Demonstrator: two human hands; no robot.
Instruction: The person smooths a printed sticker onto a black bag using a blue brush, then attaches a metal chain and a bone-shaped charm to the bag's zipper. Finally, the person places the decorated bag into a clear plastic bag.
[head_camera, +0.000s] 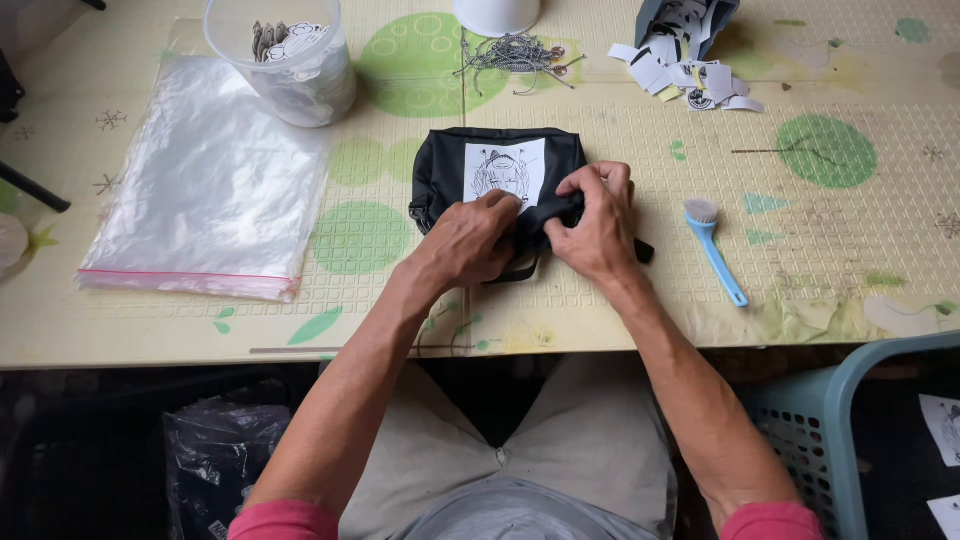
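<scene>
Your left hand has its fingers curled down onto the near edge of the black pouch, fingertips pressing at the lower rim of the white label on it. Your right hand pinches the pouch's near right edge, fingers closed on the fabric, knuckles bent. The pouch lies flat at the middle of the tabletop, a strap end poking out under your right wrist. Just right of it lies a blue brush. Farther left sits a stack of clear bags, behind it a clear tub. Beyond the pouch lie cords and loose white tags.
</scene>
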